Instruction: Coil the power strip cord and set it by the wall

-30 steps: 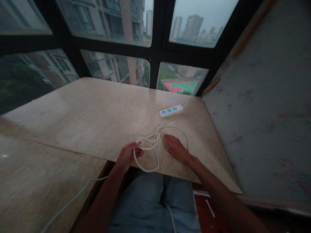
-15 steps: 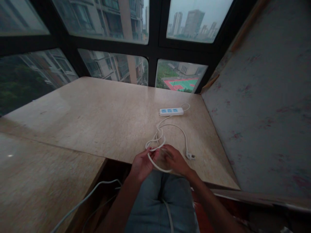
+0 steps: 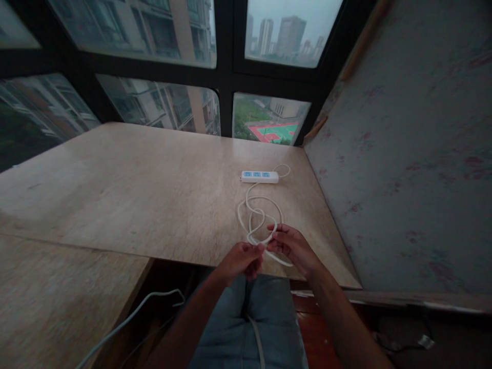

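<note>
A white power strip point(image 3: 260, 177) with blue sockets lies on the stone-look ledge, beyond my hands. From it a white power cord point(image 3: 250, 199) runs toward me in overlapping loops. My left hand point(image 3: 245, 259) pinches the near end of the loops between thumb and fingers. Just to its right, my right hand point(image 3: 290, 245) has its thumb and fingers closed around another stretch of the same cord. A length of cord curves out below my right hand. The cord's plug is hidden, probably behind that hand.
Dark-framed windows point(image 3: 226, 77) rise behind the ledge point(image 3: 161, 189), and a flower-patterned wall point(image 3: 403, 169) bounds it on the right. Another pale cable point(image 3: 134, 312) hangs at the lower left by the counter edge. A dark cord with a plug point(image 3: 425, 342) lies at the lower right.
My view has swung slightly right. My hands have shifted along the cord, the right now gripping a loop's side. The loops have spread open, and the plug has gone out of sight.
</note>
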{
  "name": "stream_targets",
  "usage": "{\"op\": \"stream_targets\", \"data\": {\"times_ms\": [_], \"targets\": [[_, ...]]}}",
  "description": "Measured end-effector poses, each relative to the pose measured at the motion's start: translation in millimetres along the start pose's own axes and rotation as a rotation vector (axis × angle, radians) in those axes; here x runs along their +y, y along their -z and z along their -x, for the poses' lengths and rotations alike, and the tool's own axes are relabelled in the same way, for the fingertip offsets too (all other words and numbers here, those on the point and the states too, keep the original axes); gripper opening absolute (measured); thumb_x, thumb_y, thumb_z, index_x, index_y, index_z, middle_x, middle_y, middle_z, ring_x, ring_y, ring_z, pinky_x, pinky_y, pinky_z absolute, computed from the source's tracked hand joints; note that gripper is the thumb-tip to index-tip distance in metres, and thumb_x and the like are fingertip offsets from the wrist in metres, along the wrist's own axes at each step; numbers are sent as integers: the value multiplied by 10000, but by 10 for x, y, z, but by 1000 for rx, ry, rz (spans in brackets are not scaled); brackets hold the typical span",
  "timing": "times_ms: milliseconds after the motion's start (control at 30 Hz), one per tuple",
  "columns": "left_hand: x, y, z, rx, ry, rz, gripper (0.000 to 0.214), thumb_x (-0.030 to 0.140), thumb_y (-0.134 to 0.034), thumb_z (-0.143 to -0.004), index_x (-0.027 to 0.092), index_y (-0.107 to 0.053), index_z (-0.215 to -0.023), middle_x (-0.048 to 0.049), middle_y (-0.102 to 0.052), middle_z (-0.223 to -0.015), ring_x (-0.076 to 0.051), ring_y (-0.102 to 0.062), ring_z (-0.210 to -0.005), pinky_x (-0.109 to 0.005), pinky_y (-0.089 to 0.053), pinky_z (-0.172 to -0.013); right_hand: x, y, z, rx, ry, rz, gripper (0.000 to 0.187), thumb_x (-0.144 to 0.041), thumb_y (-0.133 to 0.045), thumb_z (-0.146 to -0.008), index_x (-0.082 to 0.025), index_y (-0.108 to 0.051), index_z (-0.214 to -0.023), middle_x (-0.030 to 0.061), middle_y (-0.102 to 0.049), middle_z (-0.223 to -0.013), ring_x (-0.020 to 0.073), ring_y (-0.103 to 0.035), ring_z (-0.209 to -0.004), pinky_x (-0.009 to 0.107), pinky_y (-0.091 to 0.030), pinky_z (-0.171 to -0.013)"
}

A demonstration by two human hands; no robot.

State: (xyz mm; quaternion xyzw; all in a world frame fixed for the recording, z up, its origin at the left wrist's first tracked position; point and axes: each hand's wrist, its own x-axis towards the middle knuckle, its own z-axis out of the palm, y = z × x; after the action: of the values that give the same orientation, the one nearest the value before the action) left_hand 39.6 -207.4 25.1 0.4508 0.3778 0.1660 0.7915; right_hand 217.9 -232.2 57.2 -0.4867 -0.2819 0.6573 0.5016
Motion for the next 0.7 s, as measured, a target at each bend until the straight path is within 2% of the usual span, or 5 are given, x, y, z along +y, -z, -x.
{"op": "stream_targets", "data": {"times_ms": [100, 167, 367, 533, 700], "targets": [[80, 123, 11, -73, 36, -248, 695, 800, -443, -716, 139, -572, -545, -21, -540, -430, -77, -429, -303, -206, -281, -319, -78, 13, 3, 16, 8, -53, 305, -272, -754, -681, -153, -659, -945, -5, -678, -718, 88, -626, -543, 215, -520, -593], [176, 226, 10, 26, -9, -289, 683, 784, -424, -742, 154, -554, -513, -8, -498, -395, -68, -375, -284, -206, -238, -313, -145, 49, -1, 23, 3, -106, 278, -240, -728, -683, -151, -667, -939, -14, -657, -726, 69, -594, -524, 190, -497, -548], [588, 386, -80, 482, -636, -313, 199, 353, -751, -707, 215, -712, -845, -46, -673, -797, -151, -599, -702, -218, -465, -609, -314, 169, -38, -3, -26, -143, 235, -193, -639, -709, -137, -685, -932, -13, -608, -662, 70, -515, -488, 179, -451, -473], [918, 218, -187, 121, -895, -653, 263, 206, -738, -703, 285, -740, -954, -71, -661, -1199, -265, -507, -1229, -404, -334, -1067, -385, 187, -133, -54, -56, -148, 216, -193, -623, -699, -124, -683, -895, -12, -613, -659, 67, -525, -474, 165, -442, -451], [1059, 208, -288, -163, -770, -754, 302, 115, -697, -694, 323, -750, -906, -26, -690, -1166, -280, -481, -1279, -467, -216, -1128, -429, 242, -204, -98, -68, -151, 172, -177, -595, -710, -133, -666, -860, -11, -622, -661, 77, -546, -484, 178, -457, -471]]}}
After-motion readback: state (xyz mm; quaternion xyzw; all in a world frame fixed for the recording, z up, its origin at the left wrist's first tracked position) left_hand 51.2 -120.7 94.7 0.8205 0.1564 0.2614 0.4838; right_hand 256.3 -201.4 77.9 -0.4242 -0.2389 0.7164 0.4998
